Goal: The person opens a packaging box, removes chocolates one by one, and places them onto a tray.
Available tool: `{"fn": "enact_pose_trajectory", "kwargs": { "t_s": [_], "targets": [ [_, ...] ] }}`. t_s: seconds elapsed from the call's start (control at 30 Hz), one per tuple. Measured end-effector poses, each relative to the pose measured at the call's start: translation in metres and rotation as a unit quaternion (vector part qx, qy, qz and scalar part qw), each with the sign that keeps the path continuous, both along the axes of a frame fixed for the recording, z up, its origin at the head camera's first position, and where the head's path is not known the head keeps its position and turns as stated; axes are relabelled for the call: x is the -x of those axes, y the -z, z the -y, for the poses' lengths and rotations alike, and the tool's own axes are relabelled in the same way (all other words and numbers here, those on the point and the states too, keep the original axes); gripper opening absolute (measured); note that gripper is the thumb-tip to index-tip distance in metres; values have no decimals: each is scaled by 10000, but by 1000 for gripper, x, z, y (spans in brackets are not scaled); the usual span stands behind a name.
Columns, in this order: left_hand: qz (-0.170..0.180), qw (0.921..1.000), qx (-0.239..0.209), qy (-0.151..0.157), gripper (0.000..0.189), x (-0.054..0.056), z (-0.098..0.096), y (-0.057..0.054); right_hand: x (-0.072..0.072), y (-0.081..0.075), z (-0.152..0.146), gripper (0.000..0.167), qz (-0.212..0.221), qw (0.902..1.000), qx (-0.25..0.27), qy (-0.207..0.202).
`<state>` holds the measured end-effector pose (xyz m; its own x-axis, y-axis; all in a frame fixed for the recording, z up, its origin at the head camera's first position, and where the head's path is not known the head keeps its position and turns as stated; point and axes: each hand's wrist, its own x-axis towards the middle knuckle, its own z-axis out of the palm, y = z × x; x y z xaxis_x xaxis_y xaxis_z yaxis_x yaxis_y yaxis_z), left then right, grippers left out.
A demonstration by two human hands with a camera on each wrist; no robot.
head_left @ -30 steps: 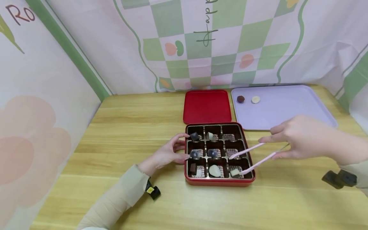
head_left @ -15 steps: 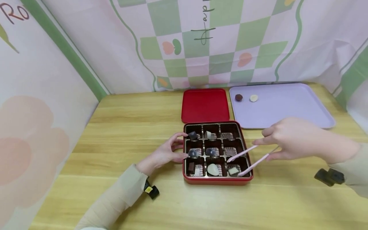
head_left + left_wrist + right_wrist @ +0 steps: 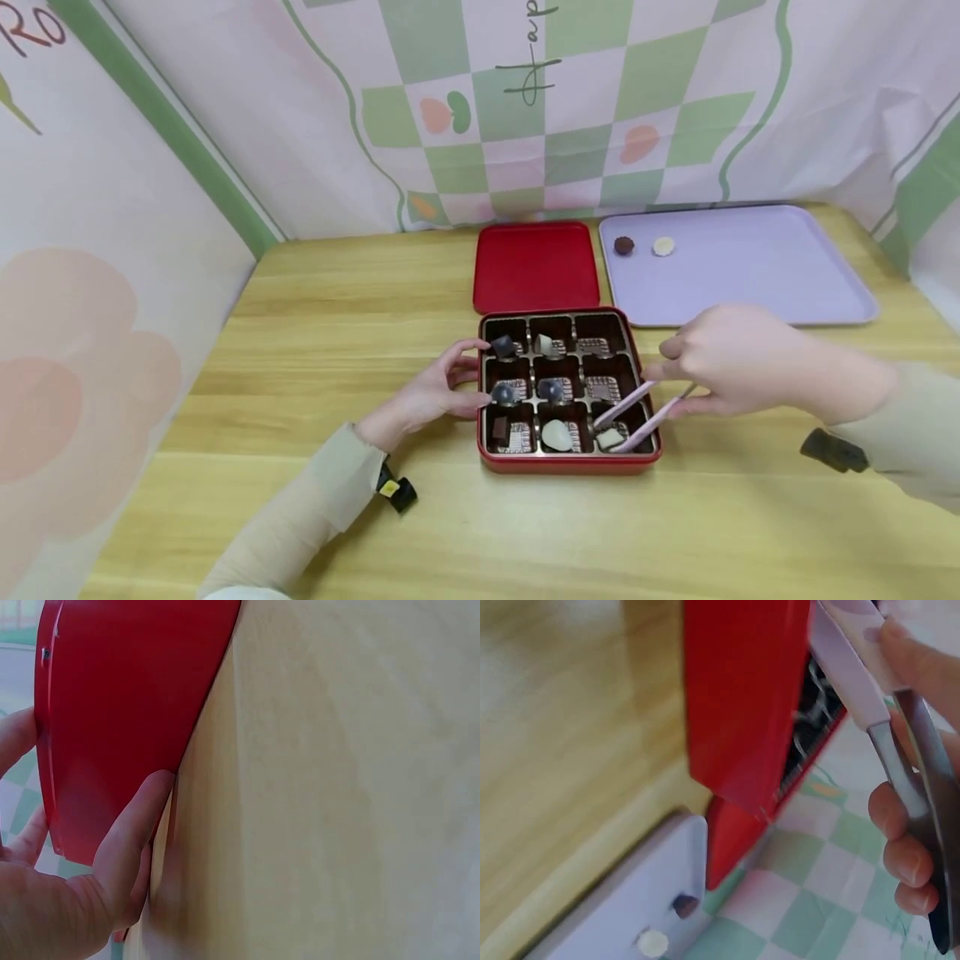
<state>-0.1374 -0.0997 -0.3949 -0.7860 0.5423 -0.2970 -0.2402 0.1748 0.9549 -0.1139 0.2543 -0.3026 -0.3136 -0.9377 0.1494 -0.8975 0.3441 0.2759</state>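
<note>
A red square tin (image 3: 570, 467) with a brown divided insert stands on the table. My left hand (image 3: 435, 390) rests against its left side, thumb and fingers touching the wall; the left wrist view shows the thumb (image 3: 124, 840) on the red side. My right hand (image 3: 738, 367) grips metal tongs (image 3: 904, 772) with pink tips. The tong tips reach into the front-right compartment, one on either side of a white square chocolate (image 3: 610, 437); whether they touch it is unclear. Other compartments hold a white rounded chocolate (image 3: 557, 435) and several dark pieces.
A red lid (image 3: 536, 267) lies behind the tin. To its right, a lilac tray (image 3: 765, 267) carries a brown chocolate (image 3: 623, 246) and a white chocolate (image 3: 663, 246) near its left edge. A patterned cloth (image 3: 525, 167) hangs behind the table.
My right hand has moved left and the tong tips have come closer together around the white square chocolate. My left hand stays against the tin. The view has shifted slightly.
</note>
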Motion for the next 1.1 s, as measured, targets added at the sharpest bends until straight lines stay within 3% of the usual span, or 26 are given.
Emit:
{"fn": "enact_pose_trajectory", "kwargs": {
  "t_s": [0.13,0.27,0.53,0.83,0.93,1.1],
  "targets": [
    [49,10000,3,-11,74,0,0,-1,-2,2,4,39,-10,9992,-393,75],
    [63,10000,-54,-13,74,-1,0,-1,-2,4,4,39,90,9991,-404,103],
    [10,10000,-54,-2,74,-1,0,-1,1,12,-1,36,308,9994,83,-111],
    [-34,10000,-62,-43,74,-2,0,1,2,20,-9,38,99,9967,633,-493],
    [-27,10000,-62,-43,74,-2,0,2,1,22,-14,48,64,9955,819,-472],
    [-2,9999,-87,-60,74,-2,0,1,0,28,-24,46,99,9927,1147,-362]
  ]
}}
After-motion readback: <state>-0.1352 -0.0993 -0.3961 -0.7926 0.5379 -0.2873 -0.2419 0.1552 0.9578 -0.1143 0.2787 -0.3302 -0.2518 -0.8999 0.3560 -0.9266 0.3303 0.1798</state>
